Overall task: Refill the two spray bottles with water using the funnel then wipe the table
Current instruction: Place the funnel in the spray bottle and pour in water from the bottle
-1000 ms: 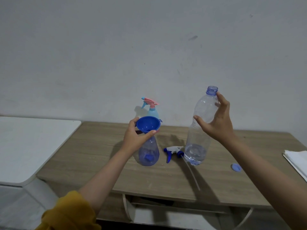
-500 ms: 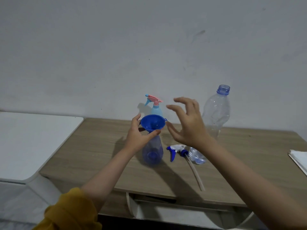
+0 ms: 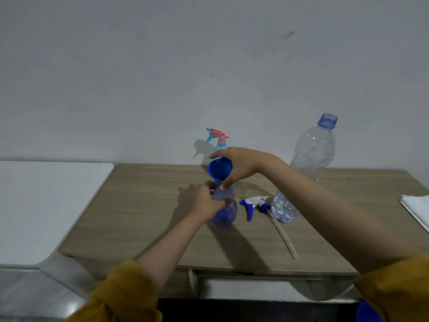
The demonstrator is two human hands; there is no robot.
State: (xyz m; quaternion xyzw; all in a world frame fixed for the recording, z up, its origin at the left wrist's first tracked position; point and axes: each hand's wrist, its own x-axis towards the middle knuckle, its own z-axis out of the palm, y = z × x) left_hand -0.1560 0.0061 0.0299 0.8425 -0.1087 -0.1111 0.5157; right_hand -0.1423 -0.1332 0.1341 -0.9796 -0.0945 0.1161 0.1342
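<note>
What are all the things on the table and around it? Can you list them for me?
Wooden table: 1, light brown, middle.
White table: 1, white, left.
Blue spray bottle: 1, see-through blue, top off, middle of wooden table.
Funnel: 1, blue, tilted above the blue spray bottle.
Spray head: 1, white and blue, with a long tube, lying right of the blue spray bottle.
Pink-topped spray bottle: 1, light blue, back by the wall.
Water bottle: 1, clear, uncapped, a little water, right.
White sheets: white, far right edge.
Left hand: 1, holding the blue spray bottle.
Right hand: 1, holding the funnel.
Sleeves: 2, mustard yellow.
</note>
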